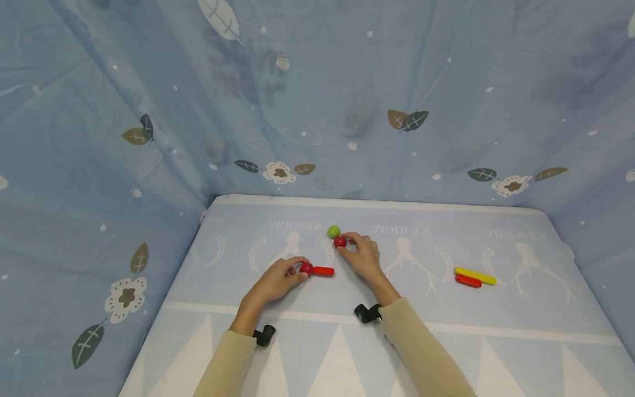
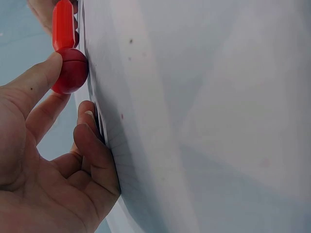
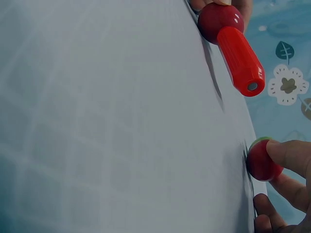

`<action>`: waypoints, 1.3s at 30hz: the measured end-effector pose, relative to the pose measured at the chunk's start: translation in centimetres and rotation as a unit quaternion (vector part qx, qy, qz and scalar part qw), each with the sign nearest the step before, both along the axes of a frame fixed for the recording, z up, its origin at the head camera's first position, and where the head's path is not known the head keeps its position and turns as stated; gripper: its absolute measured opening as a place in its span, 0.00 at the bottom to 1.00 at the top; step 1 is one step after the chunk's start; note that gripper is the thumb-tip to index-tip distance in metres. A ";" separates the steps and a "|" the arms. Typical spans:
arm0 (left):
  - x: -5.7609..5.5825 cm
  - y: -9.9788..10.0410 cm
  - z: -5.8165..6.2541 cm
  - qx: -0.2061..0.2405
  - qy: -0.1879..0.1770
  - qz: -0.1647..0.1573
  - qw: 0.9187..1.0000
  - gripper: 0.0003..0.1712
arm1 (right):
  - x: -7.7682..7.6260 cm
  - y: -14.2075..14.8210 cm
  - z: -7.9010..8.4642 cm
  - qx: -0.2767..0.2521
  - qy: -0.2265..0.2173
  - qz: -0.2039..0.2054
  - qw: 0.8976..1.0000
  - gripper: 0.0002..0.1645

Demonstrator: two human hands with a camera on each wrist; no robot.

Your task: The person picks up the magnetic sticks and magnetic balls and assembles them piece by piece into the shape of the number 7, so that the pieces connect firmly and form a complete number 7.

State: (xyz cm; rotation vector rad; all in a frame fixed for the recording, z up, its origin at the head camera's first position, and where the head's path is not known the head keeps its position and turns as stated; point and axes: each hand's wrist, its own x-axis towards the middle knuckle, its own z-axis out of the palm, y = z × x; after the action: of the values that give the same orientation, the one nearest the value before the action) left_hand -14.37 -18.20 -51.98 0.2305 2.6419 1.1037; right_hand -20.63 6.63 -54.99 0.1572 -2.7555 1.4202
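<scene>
My left hand (image 1: 276,280) pinches a dark red ball (image 1: 306,268) between thumb and fingers, low over the table. From that ball a bright red stick (image 1: 324,271) points right, its end against the ball. The right wrist view shows a small silver disc in the free end of this stick (image 3: 243,63). Farther back, my right hand (image 1: 364,258) pinches a second red ball (image 1: 339,242) with thumb and fingers. A green ball (image 1: 334,231) sits right behind the second red ball; in the right wrist view it is mostly hidden by it.
A yellow stick (image 1: 476,276) and another red stick (image 1: 468,281) lie side by side at the right on the patterned tablecloth (image 1: 412,347). Blue printed curtains (image 1: 317,99) stand along the back and sides. A black wrist camera (image 1: 367,313) is strapped at each sleeve.
</scene>
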 end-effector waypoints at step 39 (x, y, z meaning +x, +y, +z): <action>0.2 0.1 0.2 -0.011 0.007 -0.009 1.000 0.22 | 4.0 2.3 4.0 -0.080 -0.009 0.056 0.995 0.20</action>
State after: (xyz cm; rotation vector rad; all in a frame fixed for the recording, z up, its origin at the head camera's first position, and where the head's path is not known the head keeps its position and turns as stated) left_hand -14.22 -18.13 -51.77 0.2576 2.6578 1.0704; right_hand -16.60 8.89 -51.04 0.2984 -2.6712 1.6689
